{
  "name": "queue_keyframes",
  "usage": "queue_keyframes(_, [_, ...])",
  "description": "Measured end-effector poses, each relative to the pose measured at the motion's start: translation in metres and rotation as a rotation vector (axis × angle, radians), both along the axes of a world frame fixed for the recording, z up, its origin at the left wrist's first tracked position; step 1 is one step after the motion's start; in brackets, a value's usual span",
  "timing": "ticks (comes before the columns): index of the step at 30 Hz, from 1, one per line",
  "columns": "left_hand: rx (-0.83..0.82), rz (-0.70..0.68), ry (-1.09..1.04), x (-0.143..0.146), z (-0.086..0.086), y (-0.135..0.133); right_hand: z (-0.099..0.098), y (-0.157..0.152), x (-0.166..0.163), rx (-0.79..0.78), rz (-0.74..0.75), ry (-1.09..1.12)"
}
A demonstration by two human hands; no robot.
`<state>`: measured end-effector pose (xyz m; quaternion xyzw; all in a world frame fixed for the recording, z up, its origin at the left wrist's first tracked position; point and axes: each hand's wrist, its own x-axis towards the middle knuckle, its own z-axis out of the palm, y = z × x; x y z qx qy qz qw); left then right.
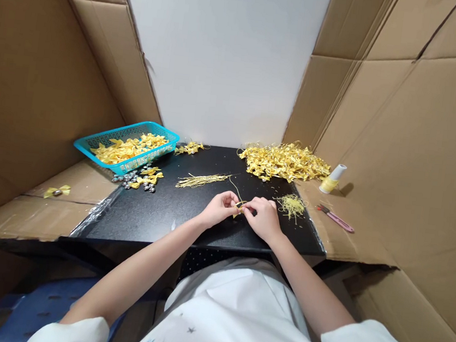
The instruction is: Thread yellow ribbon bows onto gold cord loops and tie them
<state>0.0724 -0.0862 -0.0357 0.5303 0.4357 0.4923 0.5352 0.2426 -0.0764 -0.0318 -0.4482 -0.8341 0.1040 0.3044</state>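
Note:
Over the front half of the black table my left hand (220, 209) and my right hand (264, 217) meet, fingertips almost touching. Both are closed in a pinch on a thin yellow cord (233, 184), which loops between them; one end sticks up and away past the left fingers. A small yellow piece, perhaps a ribbon bow, shows under the fingertips, mostly hidden. Beyond my left hand lies a bundle of cut yellow cords (202, 180). To the right of my right hand is a small heap of short cord ends (291, 205).
A turquoise basket (123, 168) with yellow bows stands back left, silver bells (130, 179) beside it. One bow (57, 191) lies far left. Back right are a pile of yellow bows (284, 162), a thread spool (333, 179) and pink-handled thread snips (336, 219). Cardboard walls (413, 132) flank the table.

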Motion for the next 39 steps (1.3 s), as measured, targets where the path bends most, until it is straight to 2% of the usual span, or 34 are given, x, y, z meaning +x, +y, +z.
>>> queue_keyframes(9, [0.181, -0.013, 0.186, -0.003, -0.004, -0.001, 0.019, 0.0, -0.005, -0.049, 0.03, -0.13])
queue_keyframes(15, [0.274, 0.119, 0.304, -0.003, -0.001, -0.003, 0.031, -0.007, -0.004, -0.266, 0.068, -0.116])
queue_keyframes(20, [0.249, 0.248, 0.092, -0.011, 0.009, 0.001, 0.025, -0.017, 0.015, -0.464, 0.346, 0.102])
queue_keyframes(22, [0.221, 0.277, -0.011, -0.016, 0.016, 0.003, 0.02, -0.019, 0.028, -0.565, 0.396, 0.163])
queue_keyframes(29, [0.204, 0.258, -0.076, -0.03, 0.039, 0.0, 0.014, -0.016, 0.066, -0.705, 0.276, 0.324])
queue_keyframes(35, [0.214, 0.298, -0.029, -0.036, 0.047, 0.0, 0.014, -0.011, 0.083, -0.672, 0.178, 0.378])
queue_keyframes(39, [0.137, 0.282, -0.117, -0.038, 0.052, -0.002, 0.017, -0.009, 0.092, -0.603, 0.094, 0.372])
